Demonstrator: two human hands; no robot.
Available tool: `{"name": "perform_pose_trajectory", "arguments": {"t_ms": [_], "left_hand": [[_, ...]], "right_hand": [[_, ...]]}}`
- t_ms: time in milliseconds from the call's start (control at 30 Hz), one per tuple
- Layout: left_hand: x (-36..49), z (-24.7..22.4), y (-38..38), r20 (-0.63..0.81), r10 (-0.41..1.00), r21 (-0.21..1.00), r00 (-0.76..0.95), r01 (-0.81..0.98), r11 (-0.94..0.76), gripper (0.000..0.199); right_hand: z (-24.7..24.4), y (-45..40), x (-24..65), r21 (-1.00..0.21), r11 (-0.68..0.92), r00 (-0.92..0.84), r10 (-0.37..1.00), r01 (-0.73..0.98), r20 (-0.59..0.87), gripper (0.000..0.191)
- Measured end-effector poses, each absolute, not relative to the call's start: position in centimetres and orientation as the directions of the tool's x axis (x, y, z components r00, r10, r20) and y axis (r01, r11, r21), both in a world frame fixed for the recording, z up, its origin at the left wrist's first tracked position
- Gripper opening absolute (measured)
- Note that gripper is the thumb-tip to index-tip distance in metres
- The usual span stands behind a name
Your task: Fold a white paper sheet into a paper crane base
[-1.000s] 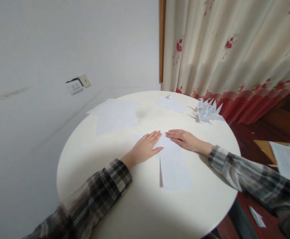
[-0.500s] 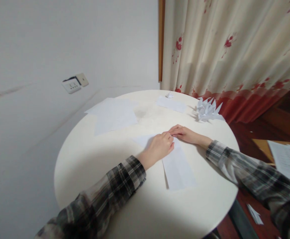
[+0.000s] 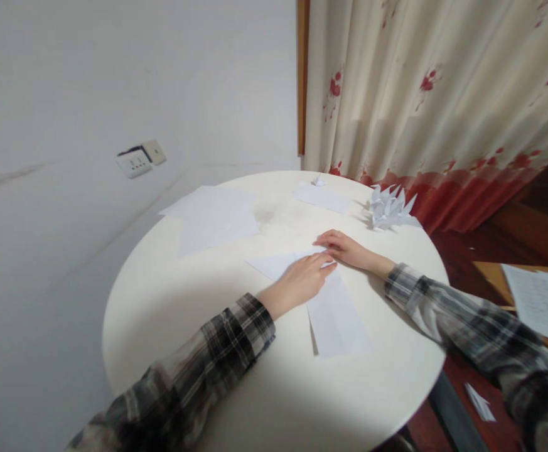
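A folded sheet of white paper lies on the round white table, one part reaching toward me and a pointed part spreading left. Across its upper part rests my left hand, fingers stretched out over the paper. My right hand lies at the paper's far edge with its fingers extended to the left. The fingertips of the left hand come up against the right hand, and the two cover the fold where the parts of the paper meet. Neither hand grips anything that I can see.
White paper sheets lie at the table's far left. Near the back edge is a smaller paper piece with a little folded paper. A cluster of folded paper cranes stands at the back right. Written sheets lie beyond the table.
My left hand's fingers have straightened from a curled pose and spread over the paper. My right hand's fingertips have moved slightly left and away from me. The paper stays in place.
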State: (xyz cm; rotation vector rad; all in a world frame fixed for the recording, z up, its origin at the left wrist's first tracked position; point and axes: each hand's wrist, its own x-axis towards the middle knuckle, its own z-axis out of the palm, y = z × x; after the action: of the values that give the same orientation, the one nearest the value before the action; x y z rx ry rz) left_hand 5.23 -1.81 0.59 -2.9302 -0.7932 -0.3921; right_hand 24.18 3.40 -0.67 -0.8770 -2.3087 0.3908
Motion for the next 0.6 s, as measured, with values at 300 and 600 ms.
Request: {"name": "perform_pose_trajectory", "arguments": {"t_ms": [300,600], "left_hand": [[5.2,0.7,-3.3,0.246,0.414,0.007,0.876,0.426,-0.905,0.029],[5.0,0.9,-4.2,0.231,0.329,-0.006,0.916,0.339,-0.941,0.028]], "right_hand": [[-1.0,3.7,24.3,-0.474,0.741,-0.577,0.669,0.476,0.468,0.024],[-1.2,3.9,24.4,-0.482,0.723,-0.576,0.688,0.495,0.441,0.023]]}}
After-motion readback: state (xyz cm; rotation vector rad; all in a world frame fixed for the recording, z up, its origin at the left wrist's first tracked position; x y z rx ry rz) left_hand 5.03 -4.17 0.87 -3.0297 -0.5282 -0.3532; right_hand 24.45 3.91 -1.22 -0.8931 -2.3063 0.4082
